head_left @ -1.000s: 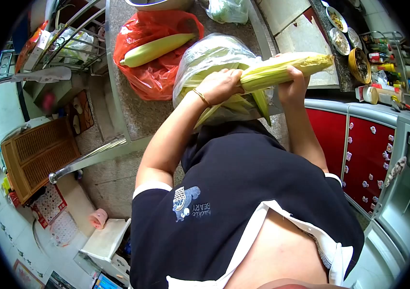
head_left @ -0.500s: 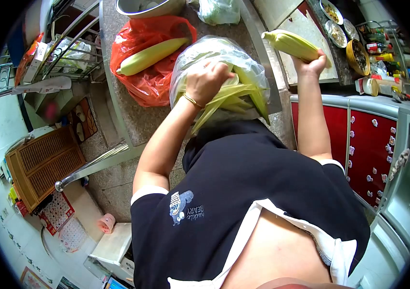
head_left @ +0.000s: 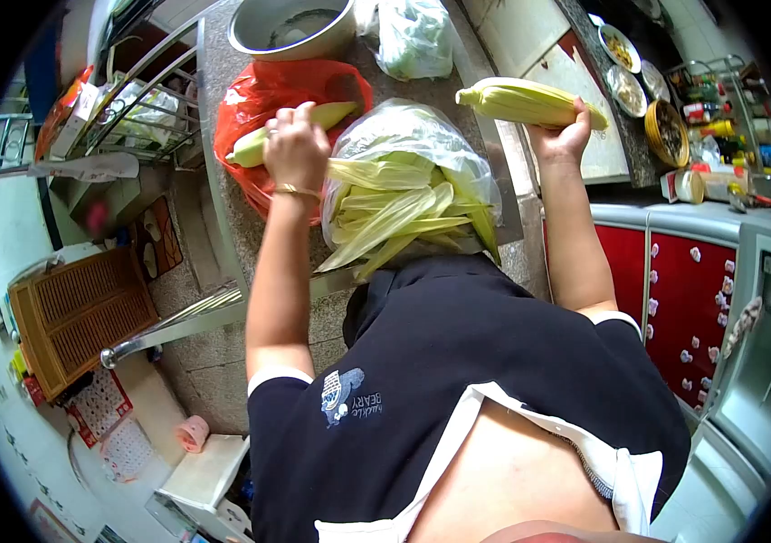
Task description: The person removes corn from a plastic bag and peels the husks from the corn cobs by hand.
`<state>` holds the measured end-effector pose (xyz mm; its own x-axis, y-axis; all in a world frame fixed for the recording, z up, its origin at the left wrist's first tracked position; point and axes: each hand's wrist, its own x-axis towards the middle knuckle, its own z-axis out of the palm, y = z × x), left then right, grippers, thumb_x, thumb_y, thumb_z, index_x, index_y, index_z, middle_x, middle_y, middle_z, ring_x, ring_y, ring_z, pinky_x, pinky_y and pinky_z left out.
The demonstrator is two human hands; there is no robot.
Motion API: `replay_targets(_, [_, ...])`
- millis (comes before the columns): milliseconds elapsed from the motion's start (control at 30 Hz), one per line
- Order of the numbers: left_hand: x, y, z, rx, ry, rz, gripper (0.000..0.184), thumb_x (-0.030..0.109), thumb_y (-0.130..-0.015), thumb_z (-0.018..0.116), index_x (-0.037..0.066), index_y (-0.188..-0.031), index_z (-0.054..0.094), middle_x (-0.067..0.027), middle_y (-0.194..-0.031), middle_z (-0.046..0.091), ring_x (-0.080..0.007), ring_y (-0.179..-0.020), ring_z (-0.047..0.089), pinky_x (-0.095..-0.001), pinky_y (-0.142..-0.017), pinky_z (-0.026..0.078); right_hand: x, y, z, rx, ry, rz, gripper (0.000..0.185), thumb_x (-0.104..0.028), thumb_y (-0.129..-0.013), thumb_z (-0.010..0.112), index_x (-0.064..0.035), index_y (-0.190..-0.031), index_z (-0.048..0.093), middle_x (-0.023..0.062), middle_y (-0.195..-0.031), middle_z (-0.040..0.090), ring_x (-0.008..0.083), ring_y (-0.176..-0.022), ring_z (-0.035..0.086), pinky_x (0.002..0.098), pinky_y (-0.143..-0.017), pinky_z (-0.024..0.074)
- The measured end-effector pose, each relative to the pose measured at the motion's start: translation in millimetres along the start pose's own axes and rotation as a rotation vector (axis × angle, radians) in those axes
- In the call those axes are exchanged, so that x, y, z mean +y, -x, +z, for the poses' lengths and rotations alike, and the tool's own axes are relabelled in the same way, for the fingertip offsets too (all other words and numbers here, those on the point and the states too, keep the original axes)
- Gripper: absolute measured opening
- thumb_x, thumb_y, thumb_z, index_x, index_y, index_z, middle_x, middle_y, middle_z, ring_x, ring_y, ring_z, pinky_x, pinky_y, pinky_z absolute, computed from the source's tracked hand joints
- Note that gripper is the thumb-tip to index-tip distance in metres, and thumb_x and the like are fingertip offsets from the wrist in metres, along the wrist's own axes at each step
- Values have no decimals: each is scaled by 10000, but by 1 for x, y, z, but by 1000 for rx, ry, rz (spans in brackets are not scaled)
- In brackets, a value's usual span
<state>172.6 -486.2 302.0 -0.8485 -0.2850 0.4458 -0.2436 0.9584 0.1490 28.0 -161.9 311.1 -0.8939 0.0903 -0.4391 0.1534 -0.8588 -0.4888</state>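
Observation:
My right hand (head_left: 563,138) grips an ear of corn (head_left: 517,101) by one end, its pale green husk still on, held up to the right of the bags. Over the red plastic bag (head_left: 245,90), my left hand (head_left: 297,152) has its fingers curled around a second husked-over ear of corn (head_left: 250,147), which lies on the bag. Between my hands, a clear plastic bag (head_left: 413,127) holds a heap of loose corn husks (head_left: 390,204), some hanging over the near edge. A bracelet circles my left wrist.
Behind the red bag stands a metal bowl (head_left: 331,36), with another filled plastic bag (head_left: 414,38) beside it. Dishes of food and a woven basket (head_left: 666,129) sit on the right counter. A metal rail (head_left: 177,321) runs along the left, and a red-fronted fridge (head_left: 689,299) stands right.
My left hand has moved left from the husk bag onto the ear of corn on the red bag. The ear in my right hand has turned to lie more level.

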Motion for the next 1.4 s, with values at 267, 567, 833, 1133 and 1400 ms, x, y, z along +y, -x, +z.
replay_targets(267, [-61, -9, 40, -463, -410, 2, 516, 266, -700, 726, 181, -1176, 546, -87, -1172, 525, -254, -1128, 510, -460, -988, 363, 50, 21, 84, -572, 372, -326, 466, -141, -782, 669, -10, -1157, 426, 149, -1033, 556, 314, -922, 635, 413, -812, 559])
replay_targets(567, [-73, 29, -17, -217, -69, -167, 612, 255, -631, 808, 148, -1159, 517, -93, -1089, 593, -287, -1019, 566, -427, -858, 434, 127, 42, 120, -929, 1130, -497, 577, -196, -693, 807, 5, -1141, 504, 99, -943, 630, 157, -831, 606, 295, -749, 512])
replay_targets(833, [-82, 70, -93, 237, 901, -581, 613, 263, -794, 756, -8, -1247, 444, -102, -1079, 583, -209, -980, 570, -353, -849, 471, 152, 59, 126, -1095, 1338, -567, 651, -227, -701, 777, -10, -1236, 476, 152, -1064, 610, 221, -959, 603, 335, -851, 486])
replay_targets(1133, [-76, 106, -114, 229, 1658, -755, 675, 479, -867, 597, -23, -1278, 408, -191, -1122, 576, -255, -1000, 601, -381, -816, 534, 166, 71, 126, -1267, 1378, -738, 611, -201, -694, 775, -39, -1217, 505, 139, -1070, 610, 246, -953, 611, 346, -841, 488])
replay_targets(1400, [-65, 107, -115, 111, 1576, -743, 677, 504, -876, 567, -36, -1258, 425, -195, -1096, 590, -251, -940, 630, -380, -784, 552, 147, 87, 134, -1296, 1461, -1055, 605, -276, -672, 736, -86, -1199, 507, 134, -1015, 591, 331, -921, 612, 414, -768, 516])
